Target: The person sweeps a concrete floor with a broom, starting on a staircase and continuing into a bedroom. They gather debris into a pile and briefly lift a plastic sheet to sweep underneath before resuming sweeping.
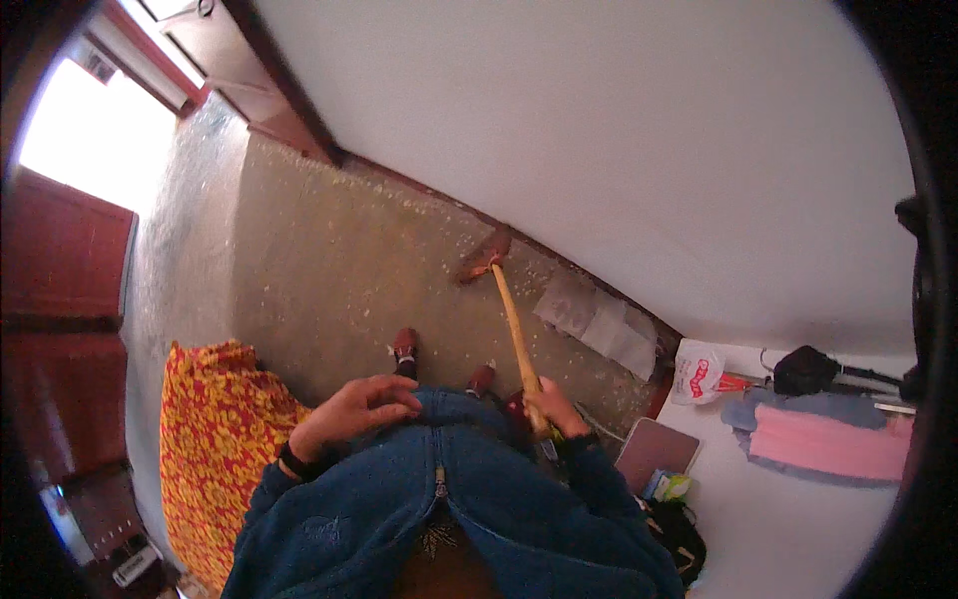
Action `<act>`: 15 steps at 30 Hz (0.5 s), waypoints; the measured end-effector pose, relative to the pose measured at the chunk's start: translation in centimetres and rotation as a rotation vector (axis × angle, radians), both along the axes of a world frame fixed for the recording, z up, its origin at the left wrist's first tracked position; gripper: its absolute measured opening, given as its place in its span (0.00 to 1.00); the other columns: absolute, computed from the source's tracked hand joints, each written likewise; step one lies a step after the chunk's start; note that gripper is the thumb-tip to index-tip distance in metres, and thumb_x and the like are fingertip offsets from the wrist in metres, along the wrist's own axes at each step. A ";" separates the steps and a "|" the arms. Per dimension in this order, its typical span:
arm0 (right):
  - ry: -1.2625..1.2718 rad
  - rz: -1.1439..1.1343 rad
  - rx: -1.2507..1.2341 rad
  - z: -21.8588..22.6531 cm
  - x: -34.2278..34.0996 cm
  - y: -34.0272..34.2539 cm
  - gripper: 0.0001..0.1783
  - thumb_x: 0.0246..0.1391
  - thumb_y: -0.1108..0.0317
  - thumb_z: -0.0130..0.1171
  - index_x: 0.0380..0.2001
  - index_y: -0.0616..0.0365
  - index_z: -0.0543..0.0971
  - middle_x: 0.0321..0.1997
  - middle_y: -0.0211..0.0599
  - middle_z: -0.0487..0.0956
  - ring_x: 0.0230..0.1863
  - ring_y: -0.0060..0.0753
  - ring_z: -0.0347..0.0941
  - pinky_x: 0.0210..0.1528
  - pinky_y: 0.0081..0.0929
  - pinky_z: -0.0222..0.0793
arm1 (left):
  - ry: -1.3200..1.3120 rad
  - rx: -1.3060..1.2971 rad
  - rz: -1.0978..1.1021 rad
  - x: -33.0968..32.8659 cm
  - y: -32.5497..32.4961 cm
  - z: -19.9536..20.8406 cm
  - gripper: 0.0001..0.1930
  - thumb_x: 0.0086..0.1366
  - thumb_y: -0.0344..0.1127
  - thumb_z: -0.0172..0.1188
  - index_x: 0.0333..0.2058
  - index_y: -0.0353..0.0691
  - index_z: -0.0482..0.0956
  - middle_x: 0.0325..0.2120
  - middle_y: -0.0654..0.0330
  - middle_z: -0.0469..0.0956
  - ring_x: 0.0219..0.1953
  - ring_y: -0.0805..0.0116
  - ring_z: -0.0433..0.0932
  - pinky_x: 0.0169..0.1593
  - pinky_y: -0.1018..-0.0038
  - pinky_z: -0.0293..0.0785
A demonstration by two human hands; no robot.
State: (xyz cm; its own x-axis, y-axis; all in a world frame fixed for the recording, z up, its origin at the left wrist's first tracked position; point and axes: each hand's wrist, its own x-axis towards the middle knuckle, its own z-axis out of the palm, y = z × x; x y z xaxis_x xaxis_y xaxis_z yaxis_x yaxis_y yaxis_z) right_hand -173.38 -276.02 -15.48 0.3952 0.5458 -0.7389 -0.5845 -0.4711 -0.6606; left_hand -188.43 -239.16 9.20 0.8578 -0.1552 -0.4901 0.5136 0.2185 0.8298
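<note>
My right hand (556,407) is wrapped round the light wooden handle of a broom (514,324). The handle slants away from me. Its reddish-brown head (483,257) rests on the floor close to the foot of the white wall. In front of my jacket is my left hand (369,404), holding nothing, with its fingers loosely bent and a dark band on the wrist. The handle's near end is partly hidden by my right hand and sleeve.
Small pale bits are scattered over the concrete floor (329,250). Clear plastic sheeting (599,324) lies along the wall. To my left is a red-and-yellow flowered cloth (215,439). A white surface on the right holds a pink cloth (828,444) and a plastic bag (697,371).
</note>
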 end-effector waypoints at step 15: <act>0.314 -0.158 -0.204 10.0 1.4 -0.9 0.18 0.54 0.74 0.47 0.50 0.57 0.65 0.25 0.34 0.71 0.20 0.24 0.68 0.21 0.22 0.70 | 0.215 0.349 0.061 -7.1 1.1 -5.7 0.22 0.63 0.39 0.60 0.51 0.32 0.71 0.39 0.53 0.80 0.42 0.66 0.78 0.47 0.72 0.74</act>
